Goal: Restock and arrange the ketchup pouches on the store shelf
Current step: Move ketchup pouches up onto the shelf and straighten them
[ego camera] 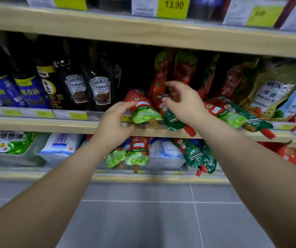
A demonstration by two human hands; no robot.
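Touching the near-left edge of a lying ketchup pouch (pixel 144 110) with almost straight left fingertips (pixel 132 104), thumb spread below, nothing clasped. Left hand (pixel 114 122) just before the middle shelf (pixel 54 125) lip. Right fingers (pixel 169 84) curved, spread wide; thumb tip by a dark-green pouch (pixel 172 119), contact unclear through blur. Right hand (pixel 184 104) in front of upright red pouches (pixel 163 72). Further lying pouches (pixel 233 115) rightward, spouts overhanging the lip.
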